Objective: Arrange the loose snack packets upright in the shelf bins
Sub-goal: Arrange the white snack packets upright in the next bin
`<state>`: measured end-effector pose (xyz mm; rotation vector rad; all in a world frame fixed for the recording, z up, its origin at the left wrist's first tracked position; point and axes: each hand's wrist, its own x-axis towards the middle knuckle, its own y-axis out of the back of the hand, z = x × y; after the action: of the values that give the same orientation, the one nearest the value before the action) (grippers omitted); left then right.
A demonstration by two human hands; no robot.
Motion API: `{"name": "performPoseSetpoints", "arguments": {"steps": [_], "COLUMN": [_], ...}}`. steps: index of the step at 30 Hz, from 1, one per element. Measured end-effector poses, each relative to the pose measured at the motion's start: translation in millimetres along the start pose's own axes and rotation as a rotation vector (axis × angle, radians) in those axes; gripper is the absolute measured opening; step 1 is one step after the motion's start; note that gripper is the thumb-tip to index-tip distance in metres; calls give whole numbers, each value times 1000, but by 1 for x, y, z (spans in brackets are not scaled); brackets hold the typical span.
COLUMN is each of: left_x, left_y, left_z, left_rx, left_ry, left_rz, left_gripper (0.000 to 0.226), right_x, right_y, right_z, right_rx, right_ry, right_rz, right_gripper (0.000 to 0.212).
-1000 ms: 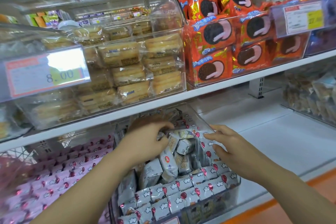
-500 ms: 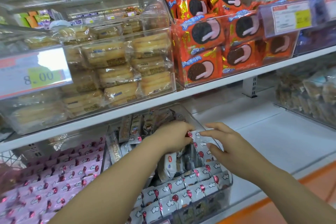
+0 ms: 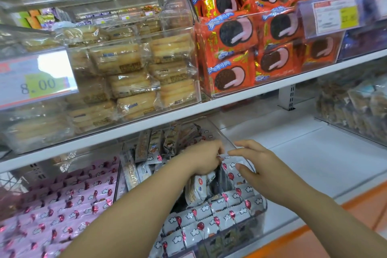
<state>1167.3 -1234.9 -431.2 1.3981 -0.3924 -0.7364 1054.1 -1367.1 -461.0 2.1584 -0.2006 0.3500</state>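
A clear shelf bin [image 3: 264,207] on the lower shelf holds white snack packets printed with red balloons [image 3: 211,219], standing in rows at its front. Loose white packets [image 3: 198,187] lie jumbled in its middle, and darker packets [image 3: 149,144] stand upright at the back. My left hand [image 3: 206,158] reaches into the bin with its fingers curled round the tops of the loose packets. Beside it, my right hand [image 3: 254,162] pinches the top of a balloon packet [image 3: 231,170] against the bin's right wall. The fingertips of both hands almost meet.
A bin of pink balloon packets [image 3: 62,205] sits to the left. On the shelf above stand clear bins of biscuit packs [image 3: 129,73] and orange cookie packs [image 3: 240,48], with a price tag [image 3: 35,78]. Bare white shelf [image 3: 314,153] lies to the right, then another bin [image 3: 356,109].
My left hand has moved right across the bin to meet my right hand at the right wall. My right hand has closed on a balloon packet there.
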Motion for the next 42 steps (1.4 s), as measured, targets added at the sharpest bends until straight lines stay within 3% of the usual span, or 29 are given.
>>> {"name": "performPoseSetpoints", "arguments": {"steps": [4, 9, 13, 19, 22, 25, 28, 31, 33, 35, 38, 42], "left_x": [1, -12, -29, -29, -30, -42, -62, -85, -98, -106, -111, -108], "left_y": [-2, 5, 9, -1, -3, 1, 8, 10, 8, 5, 1, 1], "left_z": [2, -5, -10, -5, -7, -11, -16, -20, -22, -23, -26, -29], "left_rx": [164, -10, 60, 300, 197, 46, 36, 70, 92, 100, 102, -5], "left_ry": [-3, -80, -163, -69, -54, -52, -63, -54, -55, -60, -82, -90], "left_rz": [112, 151, 17, -72, -42, 91, 177, 155, 147, 112, 67, 55], "left_gripper": [8, 22, 20, 28, 26, 41, 39, 38, 39, 43, 48, 47], "right_x": [-2, -4, -4, -4, 1, -1, -7, -10, -15, -19, -18, -16], "right_y": [2, 11, 17, 6, 0, -3, 1, 9, 17, 18, 12, 0], "right_z": [-3, -4, -10, -25, -29, -28, -26, -29, -38, -43, -54, -56], "right_rx": [1, -143, -321, -505, -576, -555, -461, -359, -284, -318, -577, -645], "right_ry": [9, 56, 73, -62, -121, -147, -101, 2, 1, -12, -24, -34], "right_rz": [5, -2, -59, -206, -171, -78, 21, 194, 195, 76, -186, -304], "right_gripper": [35, 28, 32, 38, 38, 35, 30, 23, 20, 31, 54, 57]}}
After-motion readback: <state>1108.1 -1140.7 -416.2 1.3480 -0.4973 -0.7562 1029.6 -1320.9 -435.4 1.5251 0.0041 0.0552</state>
